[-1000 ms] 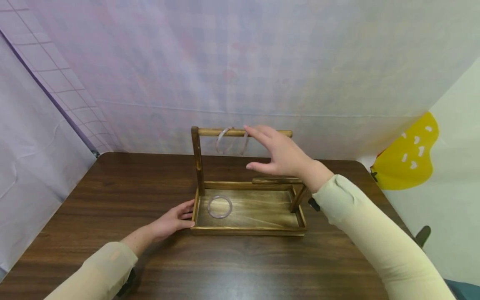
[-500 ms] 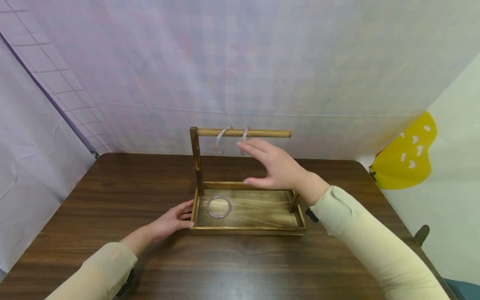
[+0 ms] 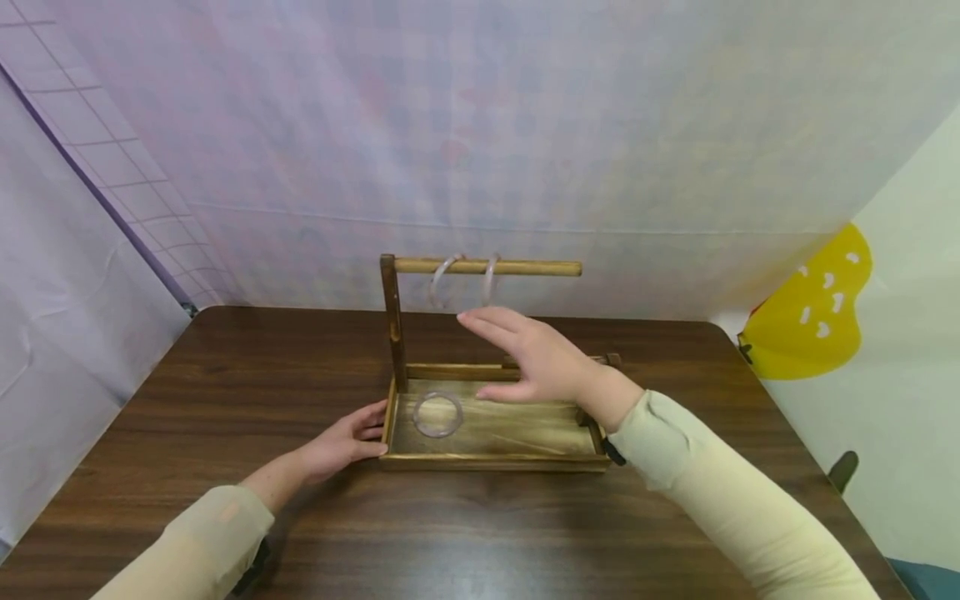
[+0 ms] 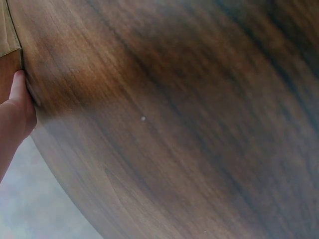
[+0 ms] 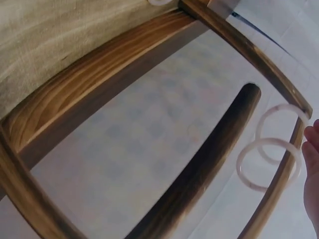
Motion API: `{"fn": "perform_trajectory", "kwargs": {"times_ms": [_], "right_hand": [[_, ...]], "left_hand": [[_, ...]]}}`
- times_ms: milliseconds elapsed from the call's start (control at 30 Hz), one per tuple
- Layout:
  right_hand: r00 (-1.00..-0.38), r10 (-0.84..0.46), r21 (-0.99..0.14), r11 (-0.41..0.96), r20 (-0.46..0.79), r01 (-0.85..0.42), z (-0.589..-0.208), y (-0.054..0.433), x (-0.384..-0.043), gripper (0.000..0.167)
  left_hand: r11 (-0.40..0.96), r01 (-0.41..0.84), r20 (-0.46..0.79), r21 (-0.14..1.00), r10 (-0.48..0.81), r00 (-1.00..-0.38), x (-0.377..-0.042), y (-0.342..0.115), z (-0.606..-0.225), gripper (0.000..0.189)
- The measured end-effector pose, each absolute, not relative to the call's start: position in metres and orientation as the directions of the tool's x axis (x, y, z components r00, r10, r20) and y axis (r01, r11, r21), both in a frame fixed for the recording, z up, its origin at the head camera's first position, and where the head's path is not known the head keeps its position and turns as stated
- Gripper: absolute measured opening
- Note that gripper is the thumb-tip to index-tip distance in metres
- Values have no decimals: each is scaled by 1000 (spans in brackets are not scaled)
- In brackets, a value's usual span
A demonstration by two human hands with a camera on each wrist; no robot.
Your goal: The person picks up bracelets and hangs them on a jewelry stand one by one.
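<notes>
A wooden stand has a shallow tray base, a left post and an upper bar. Two pale pinkish bangles hang on that bar, a left bangle and a right bangle; both also show in the right wrist view. A third bangle lies flat in the tray's left part. My left hand rests against the tray's left end, its thumb at the front corner. My right hand is over the tray below the bar, fingers extended, thumb apart, holding nothing.
The stand's lower bar is mostly hidden behind my right hand and wrist. Under everything is a dark wooden table. A pale curtain hangs behind it, and a yellow shape is at the right wall.
My right hand has moved down and slightly left, away from the right hanging bangle, which now shows fully on the bar. The left hand and the stand have stayed put.
</notes>
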State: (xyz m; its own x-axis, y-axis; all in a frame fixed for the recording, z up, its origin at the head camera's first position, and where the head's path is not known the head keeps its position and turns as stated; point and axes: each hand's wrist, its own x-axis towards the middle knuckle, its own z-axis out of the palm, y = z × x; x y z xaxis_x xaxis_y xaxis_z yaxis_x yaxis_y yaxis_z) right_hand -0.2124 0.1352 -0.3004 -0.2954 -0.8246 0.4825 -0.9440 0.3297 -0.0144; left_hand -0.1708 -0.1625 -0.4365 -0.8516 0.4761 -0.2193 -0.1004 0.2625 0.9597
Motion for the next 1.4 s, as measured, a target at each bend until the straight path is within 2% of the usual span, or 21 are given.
{"fn": "perform_trajectory", "kwargs": {"times_ms": [533, 833, 1133, 1400], "right_hand": [[-352, -881, -40, 358, 316, -933, -328, 115, -207, 79], [-470, -869, -76, 463, 158, -883, -345, 104, -209, 80], [-484, -874, -73, 480, 47, -874, -361, 89, -211, 84], [-548, -835, -98, 551, -53, -829, -385, 84, -218, 83]], "left_hand": [[235, -92, -199, 968, 488, -850, -173, -164, -441, 75], [244, -91, -204, 966, 491, -847, -172, -164, -440, 75], [244, -96, -208, 965, 493, -845, -174, -165, -441, 75], [247, -85, -200, 965, 489, -849, -174, -165, -442, 74]]}}
